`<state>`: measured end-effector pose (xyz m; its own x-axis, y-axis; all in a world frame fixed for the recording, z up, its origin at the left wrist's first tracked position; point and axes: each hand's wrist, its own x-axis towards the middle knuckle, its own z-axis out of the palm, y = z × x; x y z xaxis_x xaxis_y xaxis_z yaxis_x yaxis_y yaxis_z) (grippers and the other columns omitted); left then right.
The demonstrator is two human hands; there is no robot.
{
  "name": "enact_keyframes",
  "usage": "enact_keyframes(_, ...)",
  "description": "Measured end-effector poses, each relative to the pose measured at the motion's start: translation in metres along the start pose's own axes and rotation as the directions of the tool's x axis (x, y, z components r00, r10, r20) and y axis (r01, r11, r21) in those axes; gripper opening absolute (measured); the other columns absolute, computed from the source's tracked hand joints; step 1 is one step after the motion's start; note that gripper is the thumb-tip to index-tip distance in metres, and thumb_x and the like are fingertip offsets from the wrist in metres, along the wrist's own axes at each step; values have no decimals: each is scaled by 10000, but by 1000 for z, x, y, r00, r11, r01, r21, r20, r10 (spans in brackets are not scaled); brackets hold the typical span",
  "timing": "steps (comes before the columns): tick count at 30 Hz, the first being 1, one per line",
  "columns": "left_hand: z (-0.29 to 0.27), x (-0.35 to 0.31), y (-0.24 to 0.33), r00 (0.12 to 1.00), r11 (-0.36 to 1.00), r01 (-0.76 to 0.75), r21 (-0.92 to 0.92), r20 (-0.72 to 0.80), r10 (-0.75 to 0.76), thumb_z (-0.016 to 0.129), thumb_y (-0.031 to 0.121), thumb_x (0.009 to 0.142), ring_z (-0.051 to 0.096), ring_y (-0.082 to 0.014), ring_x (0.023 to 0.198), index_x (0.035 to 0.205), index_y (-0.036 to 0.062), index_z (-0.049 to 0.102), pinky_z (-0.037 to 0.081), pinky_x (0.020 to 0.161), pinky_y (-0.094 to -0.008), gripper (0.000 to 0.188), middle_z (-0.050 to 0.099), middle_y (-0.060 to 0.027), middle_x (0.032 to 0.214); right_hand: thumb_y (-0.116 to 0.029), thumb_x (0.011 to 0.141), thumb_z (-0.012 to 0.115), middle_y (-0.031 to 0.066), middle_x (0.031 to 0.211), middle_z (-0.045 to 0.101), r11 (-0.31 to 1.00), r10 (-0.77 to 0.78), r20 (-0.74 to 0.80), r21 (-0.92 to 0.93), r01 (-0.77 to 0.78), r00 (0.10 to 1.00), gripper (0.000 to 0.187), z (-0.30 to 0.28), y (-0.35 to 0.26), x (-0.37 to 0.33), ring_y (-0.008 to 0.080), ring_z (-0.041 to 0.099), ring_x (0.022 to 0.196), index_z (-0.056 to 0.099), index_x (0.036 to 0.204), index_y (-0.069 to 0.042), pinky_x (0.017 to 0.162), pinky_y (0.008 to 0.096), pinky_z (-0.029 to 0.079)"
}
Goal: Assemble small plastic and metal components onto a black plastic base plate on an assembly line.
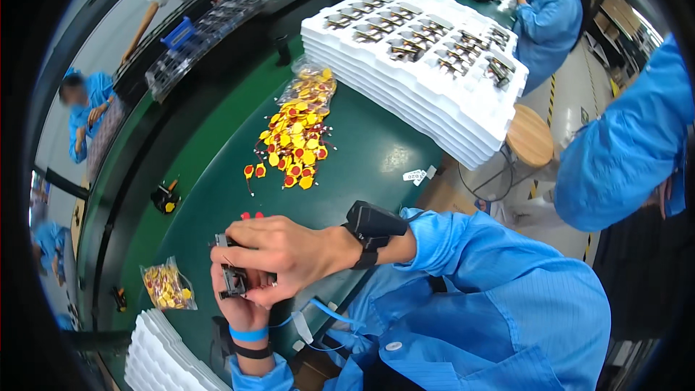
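My two hands meet over the green table, closed around a small black part with metallic edges (234, 280). My left hand (243, 311), wearing a blue wrist strap, holds it from below. Over the top lies my right hand (279, 252), its fingers bent onto the same part. Much of the part is hidden by my fingers, so its exact kind cannot be made out. Just past my right hand, small red round pieces (252, 215) lie on the table. Farther off spreads a pile of yellow and red discs with thin wires (295, 141), spilling from a clear bag (310, 72).
A tall stack of white foam trays (413, 94) holds metallic and black parts at the back right. Near my left arm are a bag of yellow discs (168, 286) and more white trays (163, 355). A conveyor (134, 195) runs along the left. Co-workers stand around.
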<state>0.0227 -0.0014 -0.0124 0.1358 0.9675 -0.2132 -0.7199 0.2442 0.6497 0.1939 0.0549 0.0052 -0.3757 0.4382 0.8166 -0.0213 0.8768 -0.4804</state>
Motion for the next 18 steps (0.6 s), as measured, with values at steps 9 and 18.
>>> enact_keyframes(9, 9, -6, 20, 961, 923, -220, 316, 231, 149, 554, 267, 988, 410, -117, 407, 1118, 21, 474, 382, 353, -257, 290, 482, -43, 647, -182, 748, 781, 203, 1024, 627, 991, 59, 162, -132, -37, 985, 527, -73, -33, -2, 314, 659, 870, 603, 1211, -5, 665, 361, 550)
enact_keyframes(18, 13, 9, 19, 957, 799, -220, 560, -33, 287, 558, 111, 945, 502, -161, 466, 1105, -7, 518, 471, 426, -310, 203, 556, -79, 740, -205, 698, 746, 213, 659, 647, -180, 559, -644, -709, -682, 522, 249, -402, -18, -82, 305, 673, 623, 679, 733, 33, 610, 405, 530)
